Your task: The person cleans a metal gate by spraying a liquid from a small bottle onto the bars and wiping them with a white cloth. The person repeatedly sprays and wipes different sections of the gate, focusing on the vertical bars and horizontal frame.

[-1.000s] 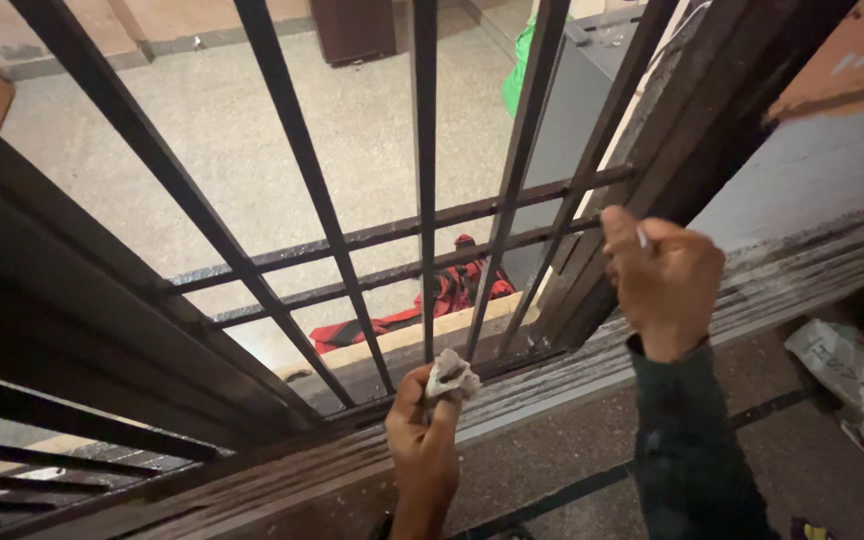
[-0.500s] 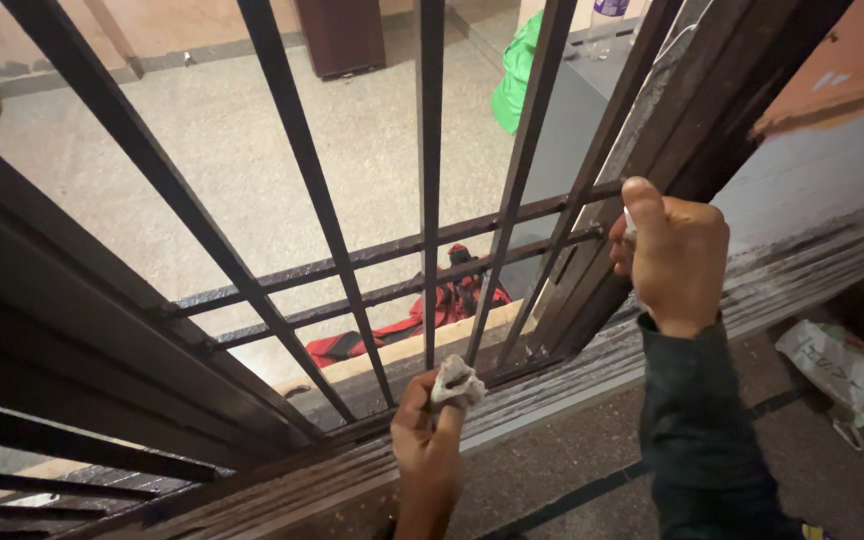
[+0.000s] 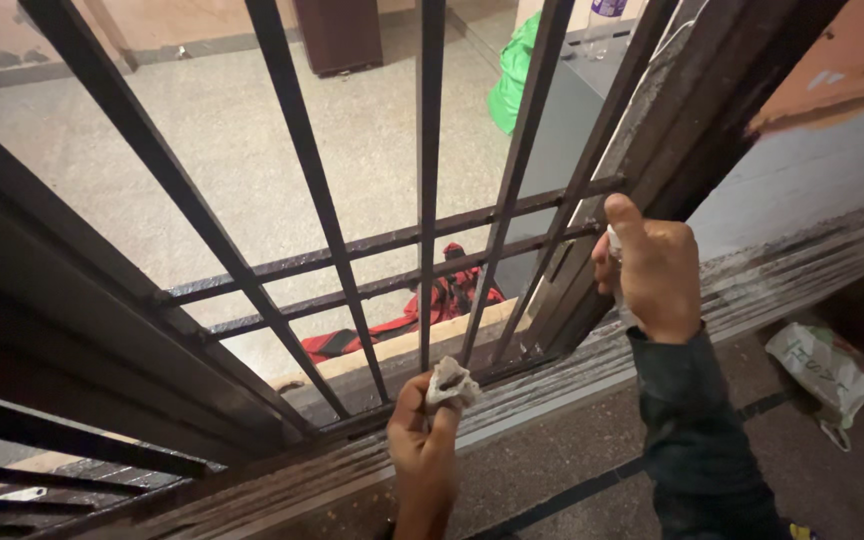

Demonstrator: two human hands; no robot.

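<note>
Your left hand [image 3: 424,440] pinches a crumpled white rag [image 3: 450,381] at the window grille's [image 3: 422,180] base, lower centre. Your right hand [image 3: 652,265], clenched round a small spray bottle [image 3: 614,243] beside the dark frame [image 3: 692,110], has risen slightly; a plastic bag [image 3: 820,365] lies lower right.

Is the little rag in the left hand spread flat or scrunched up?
Scrunched up. The rag is a small crumpled wad pinched in the left hand by the metal bars.
</note>
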